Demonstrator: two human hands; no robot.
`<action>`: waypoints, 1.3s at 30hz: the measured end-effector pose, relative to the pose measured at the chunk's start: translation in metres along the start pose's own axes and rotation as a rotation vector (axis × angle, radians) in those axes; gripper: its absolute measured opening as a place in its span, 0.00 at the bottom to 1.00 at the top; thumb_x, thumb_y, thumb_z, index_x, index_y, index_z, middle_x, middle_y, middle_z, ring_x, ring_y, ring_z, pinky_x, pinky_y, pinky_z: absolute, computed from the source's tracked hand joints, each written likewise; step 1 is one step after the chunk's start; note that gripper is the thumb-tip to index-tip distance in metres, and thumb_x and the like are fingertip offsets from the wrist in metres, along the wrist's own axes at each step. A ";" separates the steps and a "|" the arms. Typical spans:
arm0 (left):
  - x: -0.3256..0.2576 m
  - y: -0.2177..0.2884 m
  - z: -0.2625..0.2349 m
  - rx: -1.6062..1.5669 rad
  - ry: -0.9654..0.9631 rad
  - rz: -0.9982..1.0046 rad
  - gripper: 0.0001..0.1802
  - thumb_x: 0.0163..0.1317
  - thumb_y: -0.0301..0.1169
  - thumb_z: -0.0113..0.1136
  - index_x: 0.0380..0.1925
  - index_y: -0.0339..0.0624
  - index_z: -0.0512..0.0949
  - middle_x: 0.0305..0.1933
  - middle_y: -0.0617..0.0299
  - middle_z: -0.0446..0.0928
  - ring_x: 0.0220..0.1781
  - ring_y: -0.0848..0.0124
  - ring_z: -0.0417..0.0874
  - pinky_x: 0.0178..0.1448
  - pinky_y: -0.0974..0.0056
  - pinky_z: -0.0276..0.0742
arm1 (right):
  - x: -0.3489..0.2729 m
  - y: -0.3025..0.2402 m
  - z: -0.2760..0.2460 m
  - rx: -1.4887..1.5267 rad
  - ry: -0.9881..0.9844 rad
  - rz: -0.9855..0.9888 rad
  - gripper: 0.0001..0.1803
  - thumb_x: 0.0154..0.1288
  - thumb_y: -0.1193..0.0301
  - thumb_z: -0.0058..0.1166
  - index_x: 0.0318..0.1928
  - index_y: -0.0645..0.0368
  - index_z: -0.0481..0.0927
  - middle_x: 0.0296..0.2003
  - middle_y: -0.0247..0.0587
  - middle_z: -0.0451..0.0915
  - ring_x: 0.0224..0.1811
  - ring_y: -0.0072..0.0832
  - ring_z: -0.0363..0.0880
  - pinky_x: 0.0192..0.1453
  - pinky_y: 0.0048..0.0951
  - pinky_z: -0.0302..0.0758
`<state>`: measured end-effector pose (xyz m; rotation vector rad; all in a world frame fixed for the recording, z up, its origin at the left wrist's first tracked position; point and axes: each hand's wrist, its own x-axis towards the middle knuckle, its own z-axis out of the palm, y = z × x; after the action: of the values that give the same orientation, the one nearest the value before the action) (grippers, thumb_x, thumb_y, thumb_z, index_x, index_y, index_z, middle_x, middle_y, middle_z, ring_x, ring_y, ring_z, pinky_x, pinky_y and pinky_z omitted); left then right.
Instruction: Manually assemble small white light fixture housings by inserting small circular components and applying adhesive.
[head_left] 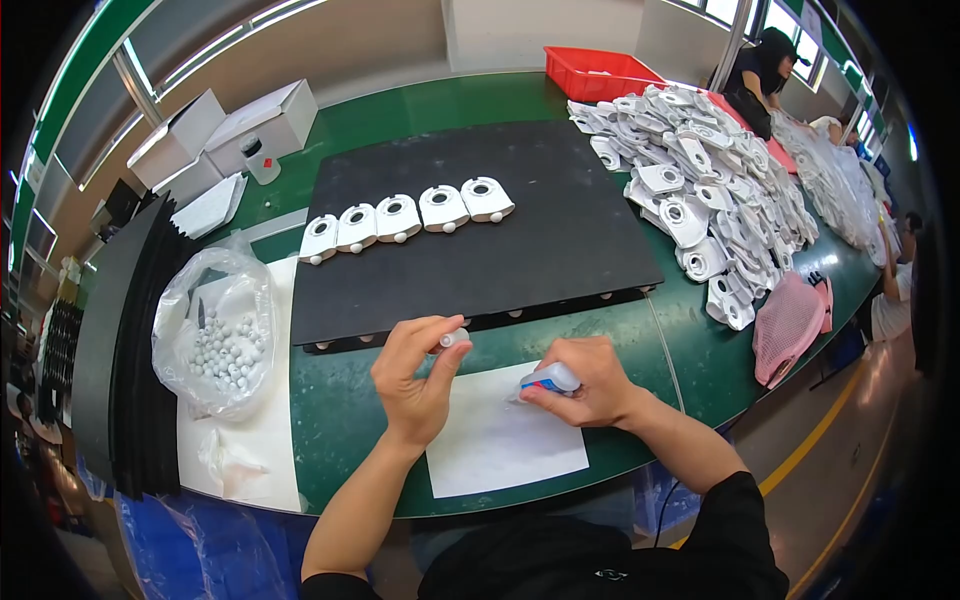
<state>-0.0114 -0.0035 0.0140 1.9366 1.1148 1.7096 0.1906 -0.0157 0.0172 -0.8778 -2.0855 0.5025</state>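
Observation:
My left hand pinches a small white cylindrical piece between thumb and fingers; its exact kind is unclear. In my right hand is a squeeze bottle with a blue and red label, tilted with its nozzle down and to the left. The nozzle is over a white paper sheet; whether it touches is hard to see. Beyond my hands, several white plastic housings with round holes stand in a row on a black board. Small white balls show at their near edges.
A clear plastic bag of white balls lies left, beside stacked black sheets. White boxes and a jar stand behind. At right are piled white housings, a red bin and a pink mesh item. A person sits beyond.

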 end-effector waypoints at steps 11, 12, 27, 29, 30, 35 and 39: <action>-0.002 -0.002 0.002 -0.027 -0.025 -0.090 0.12 0.49 0.22 0.63 0.36 0.37 0.79 0.33 0.58 0.78 0.28 0.75 0.75 0.33 0.73 0.71 | -0.004 0.002 0.001 0.004 0.007 0.049 0.13 0.45 0.67 0.65 0.21 0.57 0.72 0.15 0.37 0.73 0.15 0.32 0.73 0.20 0.28 0.66; -0.003 -0.003 0.001 -0.035 -0.038 -0.131 0.12 0.49 0.22 0.63 0.36 0.37 0.79 0.34 0.58 0.79 0.28 0.75 0.75 0.34 0.73 0.71 | -0.004 0.003 0.001 0.003 0.009 0.047 0.13 0.45 0.67 0.65 0.21 0.57 0.72 0.15 0.37 0.73 0.15 0.32 0.73 0.20 0.28 0.66; -0.006 -0.020 -0.002 -0.888 0.048 -0.869 0.08 0.59 0.26 0.56 0.38 0.37 0.75 0.36 0.60 0.78 0.37 0.74 0.78 0.40 0.71 0.76 | 0.000 0.014 -0.007 0.771 0.190 0.592 0.11 0.58 0.68 0.56 0.37 0.61 0.72 0.28 0.35 0.77 0.27 0.16 0.73 0.28 0.17 0.68; -0.008 -0.024 -0.001 -0.923 0.056 -0.896 0.08 0.59 0.28 0.55 0.39 0.38 0.74 0.35 0.61 0.77 0.36 0.72 0.79 0.39 0.70 0.76 | -0.001 0.015 -0.004 0.779 0.157 0.551 0.12 0.59 0.69 0.54 0.38 0.62 0.71 0.30 0.36 0.76 0.30 0.16 0.73 0.31 0.17 0.69; -0.009 -0.025 0.000 -0.950 0.066 -0.900 0.08 0.59 0.28 0.55 0.38 0.38 0.74 0.35 0.61 0.77 0.36 0.73 0.79 0.39 0.70 0.76 | -0.002 0.014 -0.002 0.780 0.145 0.512 0.11 0.59 0.69 0.54 0.38 0.62 0.71 0.31 0.36 0.76 0.32 0.16 0.73 0.33 0.17 0.68; -0.012 -0.021 0.004 -0.902 0.013 -0.865 0.07 0.58 0.27 0.57 0.36 0.38 0.75 0.34 0.61 0.78 0.35 0.74 0.78 0.40 0.72 0.75 | -0.005 0.009 0.004 0.596 0.075 0.463 0.12 0.55 0.68 0.58 0.36 0.61 0.73 0.32 0.33 0.76 0.32 0.16 0.72 0.35 0.17 0.67; -0.012 -0.009 0.010 -0.643 -0.114 -0.781 0.08 0.55 0.23 0.59 0.35 0.35 0.76 0.34 0.58 0.79 0.37 0.76 0.78 0.44 0.73 0.74 | -0.005 0.002 0.001 0.364 0.073 0.352 0.14 0.53 0.70 0.59 0.39 0.62 0.73 0.30 0.33 0.75 0.32 0.17 0.72 0.36 0.18 0.67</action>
<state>-0.0050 -0.0037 -0.0030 0.9963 0.9331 1.2661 0.1931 -0.0180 0.0126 -1.0272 -1.7027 0.9852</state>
